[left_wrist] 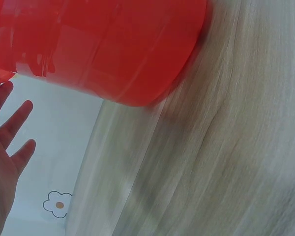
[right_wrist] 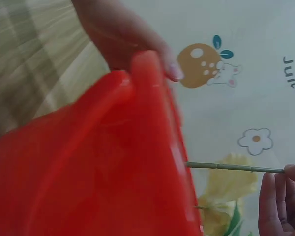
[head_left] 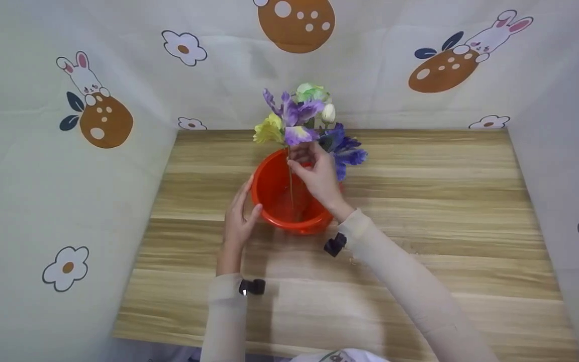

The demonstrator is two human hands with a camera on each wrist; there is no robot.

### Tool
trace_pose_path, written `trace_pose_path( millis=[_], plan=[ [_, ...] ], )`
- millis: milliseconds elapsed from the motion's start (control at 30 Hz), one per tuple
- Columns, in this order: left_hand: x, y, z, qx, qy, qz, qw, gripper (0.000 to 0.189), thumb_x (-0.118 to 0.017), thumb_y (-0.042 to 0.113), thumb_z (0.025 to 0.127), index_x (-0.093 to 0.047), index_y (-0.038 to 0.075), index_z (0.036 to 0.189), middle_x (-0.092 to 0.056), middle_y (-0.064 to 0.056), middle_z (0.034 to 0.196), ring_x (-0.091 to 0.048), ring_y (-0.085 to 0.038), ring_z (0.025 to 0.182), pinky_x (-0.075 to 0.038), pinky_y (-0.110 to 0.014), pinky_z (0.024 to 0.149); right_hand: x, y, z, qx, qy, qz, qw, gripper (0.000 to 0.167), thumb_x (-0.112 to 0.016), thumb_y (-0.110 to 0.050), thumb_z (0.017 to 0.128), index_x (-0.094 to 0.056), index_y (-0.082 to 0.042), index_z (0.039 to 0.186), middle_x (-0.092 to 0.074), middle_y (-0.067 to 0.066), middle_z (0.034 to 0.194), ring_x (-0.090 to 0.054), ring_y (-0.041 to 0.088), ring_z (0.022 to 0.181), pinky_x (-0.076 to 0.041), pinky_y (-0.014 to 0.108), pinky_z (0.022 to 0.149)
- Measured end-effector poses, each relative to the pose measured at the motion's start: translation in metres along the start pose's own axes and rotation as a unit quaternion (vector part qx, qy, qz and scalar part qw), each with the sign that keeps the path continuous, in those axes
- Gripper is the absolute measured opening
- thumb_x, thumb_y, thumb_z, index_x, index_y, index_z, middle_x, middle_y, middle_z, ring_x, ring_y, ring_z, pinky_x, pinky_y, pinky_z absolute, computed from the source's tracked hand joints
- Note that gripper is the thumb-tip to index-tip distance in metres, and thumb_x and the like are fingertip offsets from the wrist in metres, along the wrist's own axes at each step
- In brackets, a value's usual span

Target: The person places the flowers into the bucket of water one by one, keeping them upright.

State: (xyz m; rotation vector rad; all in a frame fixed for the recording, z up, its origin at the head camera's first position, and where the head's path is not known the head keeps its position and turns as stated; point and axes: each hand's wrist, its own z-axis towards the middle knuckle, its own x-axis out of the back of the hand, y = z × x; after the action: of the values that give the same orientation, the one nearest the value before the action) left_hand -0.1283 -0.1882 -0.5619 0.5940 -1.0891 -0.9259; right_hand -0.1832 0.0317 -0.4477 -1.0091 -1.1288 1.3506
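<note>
A red bucket (head_left: pixel 269 186) with a round rim stands on the wooden table. My right hand (head_left: pixel 322 178), over its mouth, pinches the thin green stem (right_wrist: pixel 221 166) of a purple artificial flower (head_left: pixel 292 111) between thumb and fingers. The stem's lower end reaches down inside the bucket. My left hand (head_left: pixel 237 223) rests at the bucket's left rim, fingers extended along the outside. Around the purple bloom show a yellow flower (head_left: pixel 269 129), a pale green flower (head_left: pixel 311 92), a white bud (head_left: pixel 328 113) and, at the right rim, a dark blue flower (head_left: pixel 347 151).
The wood-grain table (head_left: pixel 445 216) extends on both sides of the bucket. A printed cloth (head_left: pixel 229 90) with rabbits, fruit and flowers hangs behind and at both sides. Down the bucket's outside runs a red handle (right_wrist: pixel 64 152), seen in the right wrist view.
</note>
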Motion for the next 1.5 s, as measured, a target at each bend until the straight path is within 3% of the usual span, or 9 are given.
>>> trace_pose_path(
  millis=[100, 233, 467, 600, 800, 1067, 1233, 1500],
  plan=[
    [0.0, 0.0, 0.001, -0.003, 0.0, 0.0, 1.0, 0.061, -0.061, 0.022, 0.092, -0.045, 0.013, 0.151, -0.049, -0.009, 0.153, -0.044, -0.026, 0.143, -0.034, -0.047, 0.121, -0.006, 0.008, 0.0, -0.01, -0.015, -0.028, 0.9995, 0.023, -0.071, -0.002, 0.088, -0.064, 0.002, 0.109, -0.07, 0.017, 0.1, -0.066, 0.015, 0.085, -0.058, 0.019, 0.073],
    [-0.001, -0.002, 0.002, -0.016, 0.004, -0.001, 0.9999, 0.062, -0.061, 0.022, 0.091, -0.046, 0.013, 0.15, -0.05, -0.009, 0.152, -0.046, -0.027, 0.142, -0.034, -0.047, 0.12, -0.012, 0.017, 0.001, -0.02, -0.039, -0.071, 0.9965, 0.021, -0.071, -0.002, 0.088, -0.066, 0.002, 0.108, -0.071, 0.017, 0.101, -0.068, 0.022, 0.09, -0.059, 0.026, 0.083],
    [-0.004, -0.004, 0.003, -0.048, 0.017, -0.006, 0.9987, 0.061, -0.062, 0.015, 0.09, -0.047, 0.009, 0.149, -0.051, -0.011, 0.151, -0.047, -0.028, 0.141, -0.035, -0.041, 0.12, -0.019, 0.028, 0.003, -0.059, -0.088, -0.154, 0.9823, 0.018, -0.071, -0.003, 0.088, -0.069, -0.005, 0.106, -0.073, 0.011, 0.101, -0.069, 0.022, 0.092, -0.059, 0.032, 0.088],
    [-0.004, -0.003, 0.003, -0.043, 0.013, -0.001, 0.999, 0.06, -0.061, 0.024, 0.092, -0.047, 0.007, 0.148, -0.05, -0.012, 0.152, -0.047, -0.029, 0.141, -0.034, -0.039, 0.121, -0.023, 0.034, 0.003, -0.087, -0.109, -0.181, 0.9735, 0.018, -0.069, -0.004, 0.089, -0.071, -0.007, 0.107, -0.074, 0.009, 0.101, -0.069, 0.02, 0.092, -0.06, 0.032, 0.088],
    [-0.004, -0.001, 0.0, -0.034, 0.018, 0.018, 0.9991, 0.065, -0.057, 0.043, 0.096, -0.051, -0.002, 0.143, -0.052, -0.023, 0.146, -0.049, -0.039, 0.137, -0.036, -0.049, 0.118, -0.027, 0.04, 0.004, -0.113, -0.125, -0.219, 0.961, 0.014, -0.068, -0.007, 0.091, -0.074, -0.008, 0.105, -0.075, 0.008, 0.101, -0.07, 0.02, 0.091, -0.06, 0.033, 0.089],
    [-0.003, -0.003, 0.001, -0.037, 0.01, 0.006, 0.9992, 0.062, -0.057, 0.04, 0.096, -0.047, 0.008, 0.148, -0.05, -0.013, 0.152, -0.046, -0.031, 0.141, -0.034, -0.04, 0.121, -0.033, 0.042, 0.006, -0.134, -0.134, -0.268, 0.9447, 0.01, -0.07, -0.013, 0.092, -0.073, -0.011, 0.102, -0.075, 0.005, 0.1, -0.069, 0.019, 0.091, -0.059, 0.033, 0.091],
    [-0.002, -0.004, 0.001, -0.037, 0.01, 0.011, 0.9992, 0.063, -0.056, 0.041, 0.096, -0.046, 0.01, 0.15, -0.049, -0.011, 0.152, -0.047, -0.029, 0.141, -0.035, -0.041, 0.12, -0.033, 0.041, 0.005, -0.144, -0.132, -0.259, 0.946, 0.011, -0.068, -0.013, 0.093, -0.073, -0.011, 0.103, -0.075, 0.005, 0.1, -0.069, 0.017, 0.091, -0.059, 0.033, 0.091],
    [0.002, -0.002, -0.001, -0.025, -0.011, 0.023, 0.9994, 0.062, -0.055, 0.033, 0.096, -0.039, 0.014, 0.154, -0.045, -0.011, 0.156, -0.043, -0.03, 0.144, -0.034, -0.049, 0.119, -0.018, 0.023, -0.002, -0.131, -0.123, -0.208, 0.9614, 0.015, -0.066, -0.011, 0.094, -0.07, -0.007, 0.108, -0.073, 0.008, 0.103, -0.071, 0.021, 0.094, -0.059, 0.034, 0.091]
  ],
)
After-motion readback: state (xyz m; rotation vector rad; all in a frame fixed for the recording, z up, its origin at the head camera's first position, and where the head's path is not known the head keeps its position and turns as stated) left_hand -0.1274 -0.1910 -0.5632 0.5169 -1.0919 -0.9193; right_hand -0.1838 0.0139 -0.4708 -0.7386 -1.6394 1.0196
